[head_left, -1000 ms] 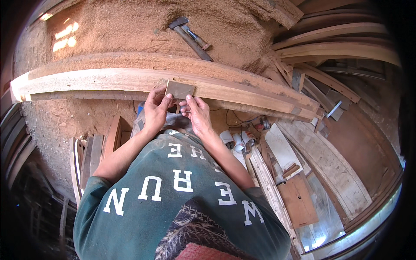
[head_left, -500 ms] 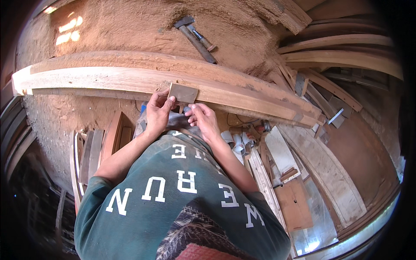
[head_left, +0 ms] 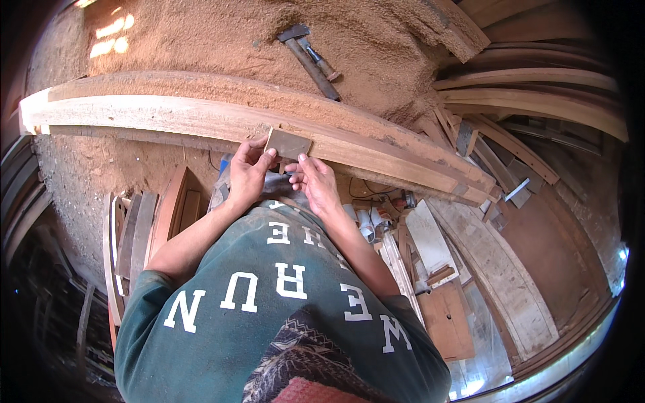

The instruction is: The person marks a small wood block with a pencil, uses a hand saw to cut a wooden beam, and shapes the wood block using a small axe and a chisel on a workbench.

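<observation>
A small rectangular grey-brown block point(head_left: 290, 142) with a pale left edge lies against the near face of a long pale wooden beam point(head_left: 154, 111) that spans the view. My left hand point(head_left: 247, 173) grips the block's left end, thumb on its face and fingers behind. My right hand point(head_left: 313, 181) is at the block's lower right edge, thumb tip on it and the other fingers curled loosely. Just beneath the block, between my hands, is a grey object partly hidden by them. A sawdust-covered second timber point(head_left: 201, 84) runs along the beam's far side.
A hammer point(head_left: 295, 47) and a smaller metal-ended tool point(head_left: 321, 62) lie in sawdust beyond the beam. Stacked timbers point(head_left: 524, 77) fill the right, boards point(head_left: 134, 235) stand at left, and white cylinders point(head_left: 366, 225), a cord and panels point(head_left: 430, 245) sit at lower right.
The view has shifted slightly. My right fingertips dropped off the block's lower edge half a second ago and are back on it now. My left hand keeps its grip.
</observation>
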`<state>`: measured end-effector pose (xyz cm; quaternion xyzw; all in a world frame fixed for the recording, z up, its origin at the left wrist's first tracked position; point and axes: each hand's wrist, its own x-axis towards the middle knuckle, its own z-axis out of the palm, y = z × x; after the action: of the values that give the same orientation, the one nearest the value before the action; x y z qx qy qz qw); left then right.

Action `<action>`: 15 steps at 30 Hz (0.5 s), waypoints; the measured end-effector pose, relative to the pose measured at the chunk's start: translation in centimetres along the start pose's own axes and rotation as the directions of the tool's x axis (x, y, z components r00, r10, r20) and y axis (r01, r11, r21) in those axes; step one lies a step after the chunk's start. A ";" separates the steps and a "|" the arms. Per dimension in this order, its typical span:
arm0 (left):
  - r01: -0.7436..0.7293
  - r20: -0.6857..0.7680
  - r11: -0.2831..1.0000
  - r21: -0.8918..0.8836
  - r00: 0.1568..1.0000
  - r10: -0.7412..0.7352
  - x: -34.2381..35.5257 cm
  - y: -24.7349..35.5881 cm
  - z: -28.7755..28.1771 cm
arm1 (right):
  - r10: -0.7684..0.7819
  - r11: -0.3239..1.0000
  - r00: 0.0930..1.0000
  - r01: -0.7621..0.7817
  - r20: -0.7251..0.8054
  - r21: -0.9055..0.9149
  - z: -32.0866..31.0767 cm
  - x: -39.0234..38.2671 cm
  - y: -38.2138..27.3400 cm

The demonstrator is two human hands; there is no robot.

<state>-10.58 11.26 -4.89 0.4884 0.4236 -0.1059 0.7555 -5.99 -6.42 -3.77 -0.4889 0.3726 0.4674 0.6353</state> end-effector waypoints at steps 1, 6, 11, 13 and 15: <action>0.000 -0.002 1.000 0.001 1.000 0.000 0.0 0.0 0.0 | 0.025 0.997 1.000 -0.026 -0.006 -0.072 -0.2 -0.3 -0.1; 0.020 0.009 0.998 -0.067 1.000 -0.019 0.1 -0.6 -0.2 | -0.182 0.887 0.983 0.180 0.037 -0.426 0.2 -4.5 -3.9; 0.037 0.002 0.999 -0.036 0.999 -0.037 0.0 -0.1 -0.1 | -0.591 0.732 0.806 0.557 0.042 -0.392 -0.3 -8.0 -12.5; 0.048 0.002 0.999 -0.013 0.999 -0.048 -0.1 0.4 0.0 | -0.785 0.543 0.610 0.761 0.108 -0.354 -0.1 -10.2 -16.0; 0.045 -0.008 0.999 -0.010 0.999 -0.045 -0.2 0.4 0.0 | -0.933 0.234 0.296 0.931 0.203 -0.281 0.3 -13.0 -19.6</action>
<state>-10.47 11.39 -4.54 0.4755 0.4380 -0.1191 0.7536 9.13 -10.81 13.72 -0.7188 -0.0773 0.0538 0.6888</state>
